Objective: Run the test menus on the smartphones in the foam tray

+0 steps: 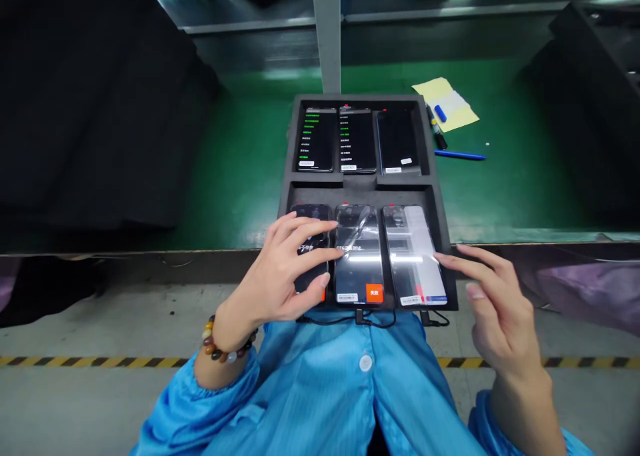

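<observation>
My left hand is spread over the front left phone, hiding much of its screen. Its fingertips reach the left edge of the front middle phone, whose dark screen shows white text and an orange-red button. Fingers extended, my right hand has its index fingertip at the right edge of the front right phone, which shows a partly white screen. These phones lie in a black foam tray. In its back row lie a phone with green and white lines, a similar phone and a dark-screened phone.
Short black cables stick out at the tray's front edge, which overhangs the green bench. Right of the tray are yellow paper, a black marker and a blue pen. Black cloth hangs at left; a dark box stands at right.
</observation>
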